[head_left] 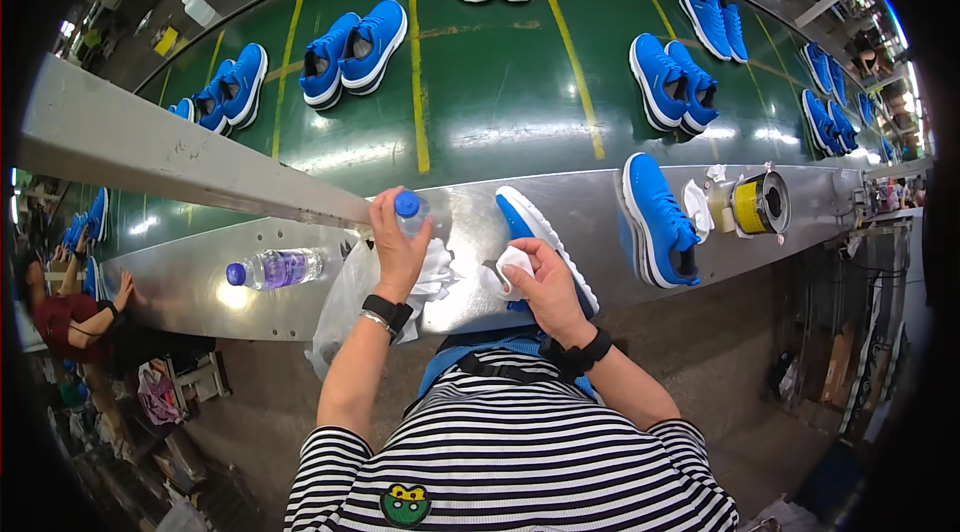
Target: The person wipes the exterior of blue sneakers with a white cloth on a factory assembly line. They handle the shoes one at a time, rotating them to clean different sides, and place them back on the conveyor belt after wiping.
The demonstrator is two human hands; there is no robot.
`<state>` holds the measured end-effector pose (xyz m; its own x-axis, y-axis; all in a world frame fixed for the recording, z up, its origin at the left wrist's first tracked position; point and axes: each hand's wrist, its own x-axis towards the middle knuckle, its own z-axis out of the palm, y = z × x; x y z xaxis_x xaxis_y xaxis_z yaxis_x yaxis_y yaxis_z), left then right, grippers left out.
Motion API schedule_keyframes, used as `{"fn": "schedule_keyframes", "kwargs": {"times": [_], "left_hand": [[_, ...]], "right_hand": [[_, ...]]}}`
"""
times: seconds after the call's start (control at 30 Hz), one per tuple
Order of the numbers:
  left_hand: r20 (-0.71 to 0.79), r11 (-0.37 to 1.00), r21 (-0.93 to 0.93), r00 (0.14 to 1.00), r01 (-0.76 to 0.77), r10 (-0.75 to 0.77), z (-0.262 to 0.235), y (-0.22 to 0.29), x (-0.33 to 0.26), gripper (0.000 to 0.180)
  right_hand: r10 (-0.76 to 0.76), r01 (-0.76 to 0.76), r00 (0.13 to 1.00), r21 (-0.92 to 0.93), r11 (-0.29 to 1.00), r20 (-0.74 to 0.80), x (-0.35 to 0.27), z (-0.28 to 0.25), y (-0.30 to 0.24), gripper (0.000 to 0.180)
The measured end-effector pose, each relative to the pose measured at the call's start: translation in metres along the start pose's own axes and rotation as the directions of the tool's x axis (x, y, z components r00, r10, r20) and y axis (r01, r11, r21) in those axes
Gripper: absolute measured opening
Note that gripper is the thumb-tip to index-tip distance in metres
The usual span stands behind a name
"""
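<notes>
My left hand (397,250) is wrapped round a small clear plastic bottle with a blue cap (406,203), upright over the metal ledge. Between the thumb and fingers of my right hand (545,284) is a folded white cloth (513,268). Under and beside that hand a blue sneaker (543,232) lies on its side, its white sole turned to the right; my hand covers part of it. Another blue sneaker (657,217) rests farther right on the ledge. Below my left hand, crumpled white cloths (436,272) lie by a clear plastic bag (342,307).
A green conveyor belt (480,132) with yellow lines carries several pairs of blue sneakers. On the metal ledge (190,282) lies a purple-labelled bottle (285,269); a yellow can (760,204) is at the right. A metal beam (200,157) crosses the left side. A co-worker's hand (122,290) touches the ledge.
</notes>
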<state>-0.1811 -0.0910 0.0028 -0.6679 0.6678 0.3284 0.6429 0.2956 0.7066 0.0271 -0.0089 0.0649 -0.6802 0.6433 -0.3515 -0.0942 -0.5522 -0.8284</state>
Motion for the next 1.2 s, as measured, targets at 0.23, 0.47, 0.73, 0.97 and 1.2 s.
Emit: {"fn": "schedule_keyframes", "kwargs": {"times": [0.23, 0.47, 0.73, 0.97, 1.2], "left_hand": [[0.152, 0.957, 0.053, 0.950, -0.285, 0.274, -0.016, 0.054, 0.006, 0.059], [0.277, 0.853, 0.230, 0.872, -0.468, 0.403, -0.027, 0.075, 0.012, 0.067], [0.331, 0.706, 0.366, 0.794, -0.606, 0.510, -0.027, 0.084, 0.011, 0.058], [0.466, 0.561, 0.442, 0.714, -0.700, 0.523, -0.037, 0.087, 0.017, 0.050], [0.504, 0.516, 0.470, 0.698, -0.716, 0.509, -0.044, 0.086, 0.016, 0.053]], "right_hand": [[-0.025, 0.026, 1.000, 0.083, 0.996, -0.013, 0.013, 0.000, -0.011, 0.015], [-0.031, 0.027, 0.999, 0.115, 0.993, 0.030, 0.027, 0.007, -0.001, 0.015], [0.002, -0.003, 1.000, 0.168, 0.986, 0.008, 0.033, 0.000, 0.022, 0.015], [0.037, -0.045, 0.999, 0.251, 0.967, 0.037, 0.038, 0.003, 0.034, 0.012], [0.071, -0.090, 0.995, 0.307, 0.947, 0.074, 0.041, 0.008, 0.043, 0.012]]}}
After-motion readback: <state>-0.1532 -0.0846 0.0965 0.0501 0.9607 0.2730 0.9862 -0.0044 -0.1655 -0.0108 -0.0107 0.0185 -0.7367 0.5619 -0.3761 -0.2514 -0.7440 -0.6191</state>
